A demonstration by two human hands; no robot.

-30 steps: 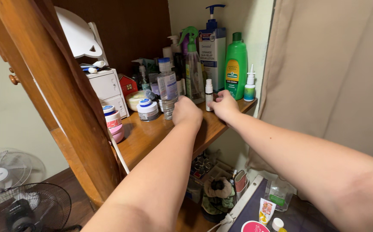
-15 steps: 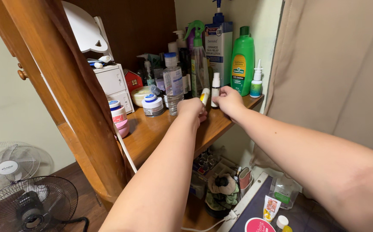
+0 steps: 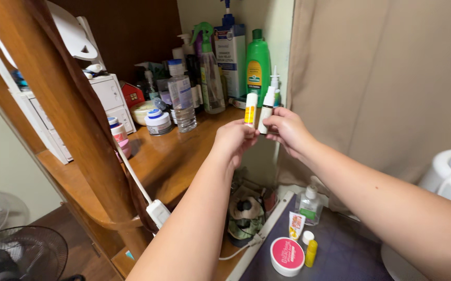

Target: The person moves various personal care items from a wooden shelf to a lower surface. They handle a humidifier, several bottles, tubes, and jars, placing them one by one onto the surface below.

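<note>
Two small white bottles stand nearly upright, long axes vertical and caps up, raised in the air just off the front edge of the wooden shelf (image 3: 184, 151): the yellow-labelled bottle (image 3: 250, 110) is pinched in the fingertips of the left hand (image 3: 233, 141), and the slimmer white spray bottle (image 3: 266, 110), tilted slightly, is pinched by the right hand (image 3: 288, 130). Both hands are closed around the bottles' lower ends, which seem almost to touch, though the gap is hard to judge. Behind them, along the shelf's back edge, stand a green bottle (image 3: 257, 67), a clear spray bottle (image 3: 210, 78) and jars, beside a beige curtain (image 3: 381, 83).
</note>
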